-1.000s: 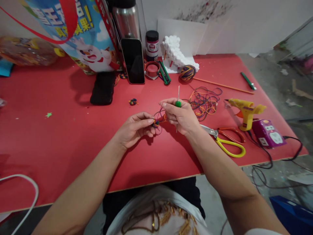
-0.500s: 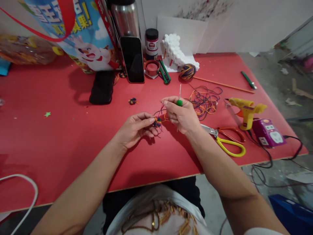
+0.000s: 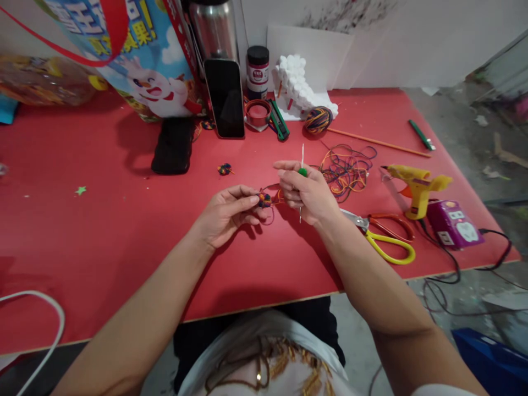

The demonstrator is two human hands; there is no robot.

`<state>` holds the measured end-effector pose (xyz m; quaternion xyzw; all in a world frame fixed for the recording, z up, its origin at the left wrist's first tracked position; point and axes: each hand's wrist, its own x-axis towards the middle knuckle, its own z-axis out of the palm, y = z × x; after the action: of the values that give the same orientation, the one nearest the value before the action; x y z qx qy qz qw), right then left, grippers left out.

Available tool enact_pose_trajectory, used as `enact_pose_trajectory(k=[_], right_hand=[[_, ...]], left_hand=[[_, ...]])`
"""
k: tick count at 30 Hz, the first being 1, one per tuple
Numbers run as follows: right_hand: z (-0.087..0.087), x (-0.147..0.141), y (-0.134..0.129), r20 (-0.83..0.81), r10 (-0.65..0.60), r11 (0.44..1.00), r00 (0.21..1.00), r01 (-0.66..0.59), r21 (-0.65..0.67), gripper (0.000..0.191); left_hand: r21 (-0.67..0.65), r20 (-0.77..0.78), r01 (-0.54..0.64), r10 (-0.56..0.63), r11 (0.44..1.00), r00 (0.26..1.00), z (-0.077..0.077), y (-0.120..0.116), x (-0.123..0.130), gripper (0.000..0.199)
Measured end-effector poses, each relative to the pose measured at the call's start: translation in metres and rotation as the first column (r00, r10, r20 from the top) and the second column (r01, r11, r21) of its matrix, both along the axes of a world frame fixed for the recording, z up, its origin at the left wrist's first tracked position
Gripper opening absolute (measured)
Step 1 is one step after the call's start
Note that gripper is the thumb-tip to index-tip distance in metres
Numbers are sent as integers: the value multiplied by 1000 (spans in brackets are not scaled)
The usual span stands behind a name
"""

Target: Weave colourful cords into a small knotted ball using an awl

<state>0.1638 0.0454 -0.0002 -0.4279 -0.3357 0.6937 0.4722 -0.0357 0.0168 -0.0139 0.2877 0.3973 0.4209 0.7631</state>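
Between the thumb and fingers of my left hand is a small crocheted piece in multicoloured yarn. My right hand is closed round a crochet hook with a green grip, its thin metal shaft standing upright past the fingers. Strands run from the crocheted piece towards my right hand, and a thin loop hangs below the piece. Loose multicoloured yarn lies tangled just beyond the right hand. A second small crocheted piece rests on the red table farther back.
Scissors lie beside my right forearm, with a yellow glue gun and a purple box farther right. At the back stand a phone, a jar and a yarn ball. A black case lies left.
The strand pinched upright at my right fingertips has dropped away, and those fingertips have opened slightly. The crocheted piece has tilted and risen a little in my left hand.
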Motion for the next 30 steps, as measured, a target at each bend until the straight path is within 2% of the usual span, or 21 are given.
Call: enact_pose_trajectory(k=[2,6,8,15,19,24,30], right_hand=[[0,0,-1,13,50,999,999,-50,11,22],[-1,-3,-5,90,184,981,979,-188,39,33],[-2,-5,-7,139,209,974,968,-219,62,40],[-6,-9,-8,147,213,967,966,-230,110,37],[-5,-8,-8,76,220,973,972,-225,54,33],[-4,-7,-7,-26,271,962,962,-272,-33,24],[-2,-7,-7,-59,295,953,954,-298,-53,27]], left_hand=[[41,-7,-68,69,997,998,-1,1,-1,28],[119,-20,-169,173,978,985,0,4,-2,23],[128,-29,-188,193,974,981,0,5,-3,22],[114,-31,-152,157,982,987,-4,4,-2,28],[108,-10,-145,147,984,989,-4,4,-1,27],[168,-19,-152,158,974,987,-2,4,-1,21],[207,-26,-185,195,961,981,2,3,-1,19]])
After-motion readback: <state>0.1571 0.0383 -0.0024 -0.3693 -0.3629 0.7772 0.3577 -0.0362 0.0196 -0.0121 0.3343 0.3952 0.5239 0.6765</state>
